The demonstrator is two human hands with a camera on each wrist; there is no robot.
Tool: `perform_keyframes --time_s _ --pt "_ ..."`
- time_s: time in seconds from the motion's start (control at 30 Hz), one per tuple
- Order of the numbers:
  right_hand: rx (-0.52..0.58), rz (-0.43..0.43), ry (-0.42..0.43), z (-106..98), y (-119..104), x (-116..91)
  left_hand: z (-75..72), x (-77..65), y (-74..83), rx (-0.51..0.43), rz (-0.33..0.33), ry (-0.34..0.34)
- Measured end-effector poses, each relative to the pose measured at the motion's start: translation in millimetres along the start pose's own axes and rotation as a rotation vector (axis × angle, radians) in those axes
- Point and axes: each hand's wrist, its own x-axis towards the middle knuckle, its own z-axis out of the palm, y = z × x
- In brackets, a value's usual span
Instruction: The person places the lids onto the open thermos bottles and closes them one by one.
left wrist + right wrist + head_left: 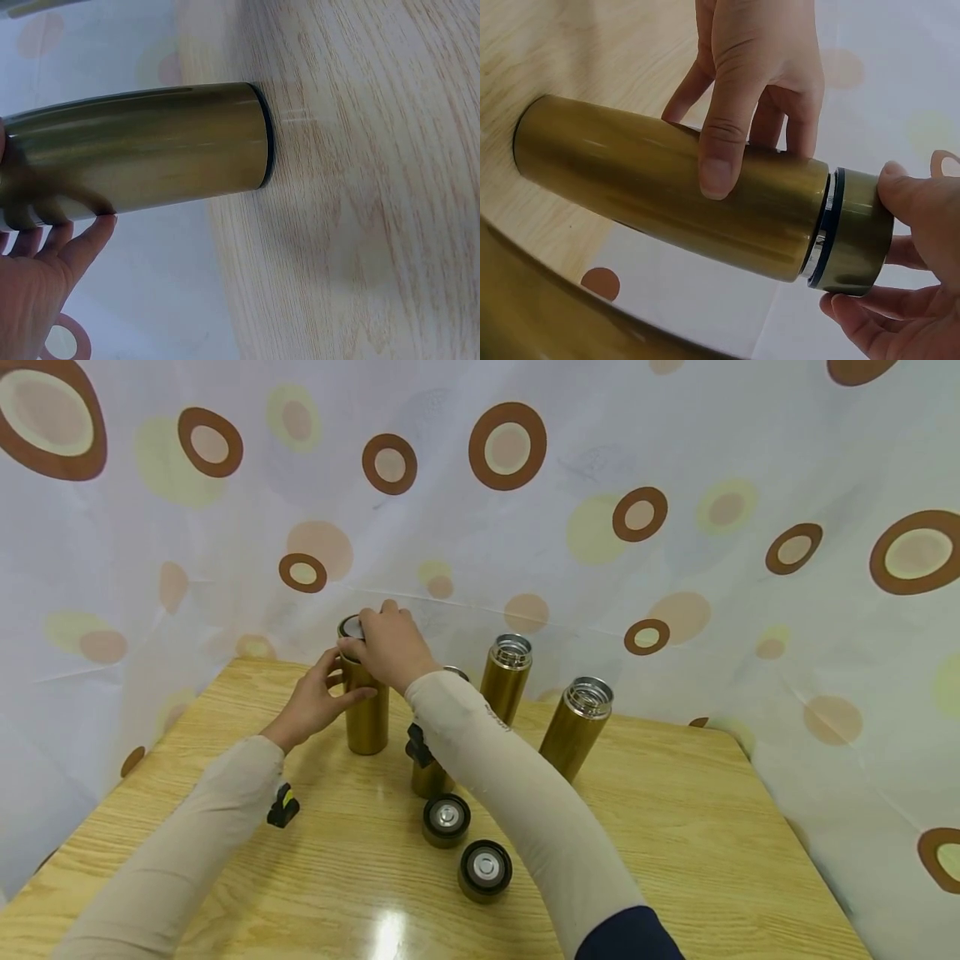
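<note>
A gold thermos flask (pixel 367 727) stands upright at the table's back left. My left hand (pixel 311 702) grips its body, with the thumb across the near side in the right wrist view. The fingers of my right hand (pixel 390 647) are curled round the flask's gold lid (pixel 859 232) at the mouth. A narrow gap with a silver neck shows between lid and body, and the lid sits slightly tilted. In the left wrist view the flask's dark base (pixel 266 139) rests on the wood.
Two lidless gold flasks (pixel 504 685) (pixel 572 735) stand to the right. Another flask (pixel 431 781) is partly hidden behind my right forearm. Two lids (pixel 447 818) (pixel 484 870) lie underside up on the wooden table (pixel 330 877). A patterned cloth (pixel 450 543) hangs behind.
</note>
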Motion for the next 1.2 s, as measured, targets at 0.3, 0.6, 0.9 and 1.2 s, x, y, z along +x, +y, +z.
perform_keyframes --time_s 0.3,0.6,0.9,1.2 --pt "0.06 0.005 0.007 -2 3 0 -0.2 1.8 0.3 0.006 -0.013 -0.004" --pt "0.036 0.05 0.039 0 1 -3 -0.1 1.2 -0.4 0.025 -0.021 -0.002" --pt "0.013 -0.034 -0.091 -9 4 1 -0.4 1.6 -2.2 0.033 -0.002 0.006" --pt "0.041 -0.116 -0.335 -26 9 4 -1.2 2.9 -3.0 0.03 -0.019 -0.003"
